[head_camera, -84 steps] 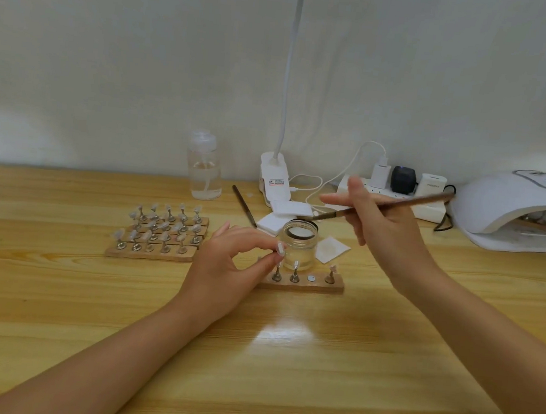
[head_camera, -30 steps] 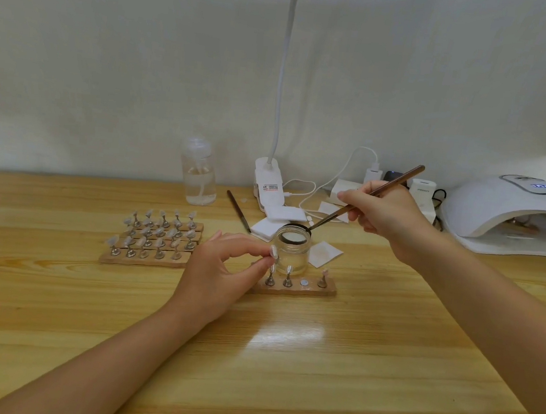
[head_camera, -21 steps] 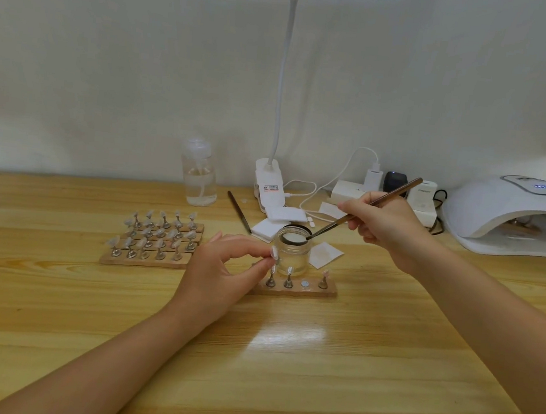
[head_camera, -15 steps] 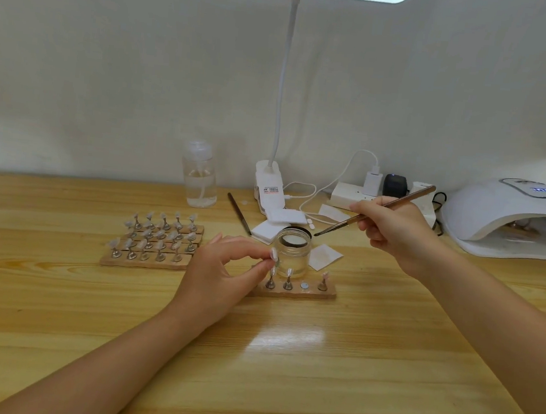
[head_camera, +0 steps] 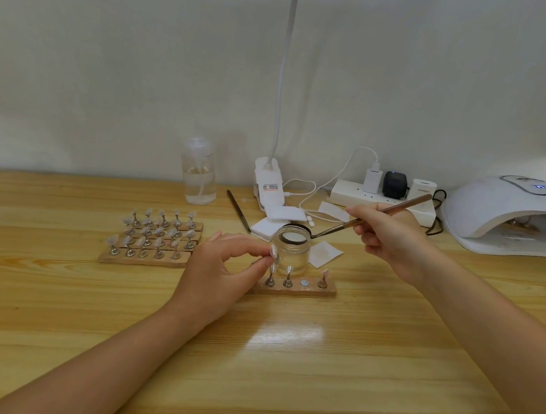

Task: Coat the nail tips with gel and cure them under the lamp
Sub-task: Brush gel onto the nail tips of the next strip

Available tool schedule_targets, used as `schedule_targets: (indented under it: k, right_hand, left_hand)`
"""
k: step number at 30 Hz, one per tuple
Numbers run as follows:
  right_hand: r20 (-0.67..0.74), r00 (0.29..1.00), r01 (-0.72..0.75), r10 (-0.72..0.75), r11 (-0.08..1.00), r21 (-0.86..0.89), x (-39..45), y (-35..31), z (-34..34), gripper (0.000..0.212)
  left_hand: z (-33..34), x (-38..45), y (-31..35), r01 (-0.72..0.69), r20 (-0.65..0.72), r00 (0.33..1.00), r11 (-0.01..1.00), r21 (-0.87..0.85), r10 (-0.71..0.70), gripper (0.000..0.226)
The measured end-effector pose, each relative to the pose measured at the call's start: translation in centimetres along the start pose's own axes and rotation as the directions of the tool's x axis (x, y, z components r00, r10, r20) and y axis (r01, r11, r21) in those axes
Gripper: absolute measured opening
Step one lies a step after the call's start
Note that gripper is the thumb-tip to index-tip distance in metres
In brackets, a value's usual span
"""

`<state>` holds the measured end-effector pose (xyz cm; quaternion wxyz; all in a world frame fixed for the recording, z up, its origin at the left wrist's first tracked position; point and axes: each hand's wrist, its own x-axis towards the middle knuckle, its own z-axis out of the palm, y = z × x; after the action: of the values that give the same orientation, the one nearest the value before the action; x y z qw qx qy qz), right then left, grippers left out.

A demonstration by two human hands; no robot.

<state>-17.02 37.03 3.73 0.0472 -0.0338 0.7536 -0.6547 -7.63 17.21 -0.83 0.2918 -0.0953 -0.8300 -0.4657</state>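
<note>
On the table [head_camera: 55,302], the gel jar [head_camera: 291,253] stands just behind the short nail-tip stand [head_camera: 294,285]; larger stands [head_camera: 153,238] lie left, the curing lamp [head_camera: 511,216] far right, the bottle [head_camera: 198,171] behind.

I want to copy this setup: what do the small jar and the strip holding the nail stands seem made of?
Jar: clear glass by its look, maybe thick acrylic; glossy and see-through. Strip: unfinished wood, going by its matte tan grain. Stands: shiny grey metal.
</note>
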Motion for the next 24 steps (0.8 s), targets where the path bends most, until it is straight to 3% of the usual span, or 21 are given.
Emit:
schedule_targets:
  k: [4, 9, 12, 17, 24]
  right_hand:
    - [-0.019, 0.999, 0.035, -0.034, 0.997, 0.071, -0.7, -0.2, -0.4, 0.019]
    - [0.087, 0.991, 0.074, -0.098, 0.966, 0.250, -2.4, -0.4, 1.1, 0.030]
    - [0.125, 0.968, 0.176, -0.216, 0.946, 0.272, -3.4, 0.1, 2.5, 0.030]
    - [0.043, 0.887, 0.450, -0.460, 0.881, 0.142, -4.7, 1.4, 3.9, 0.021]
    - [0.015, 0.789, 0.615, -0.615, 0.789, -0.014, -5.6, 2.3, 4.0, 0.025]
  left_hand:
    - [0.0, 0.0, 0.0, -0.005, -0.003, 1.000, 1.000, 0.000, 0.005, 0.028]
    - [0.1, 0.0, 0.1, 0.014, -0.019, 1.000, 1.000, 0.000, -0.014, 0.029]
    - [0.0, 0.0, 0.2, 0.014, -0.016, 1.000, 1.000, -0.005, -0.014, 0.029]
    - [0.0, 0.0, 0.2, 0.010, -0.013, 1.000, 1.000, -0.015, -0.011, 0.029]
    - [-0.1, -0.1, 0.2, -0.037, -0.002, 0.999, 0.999, 0.005, 0.037, 0.033]
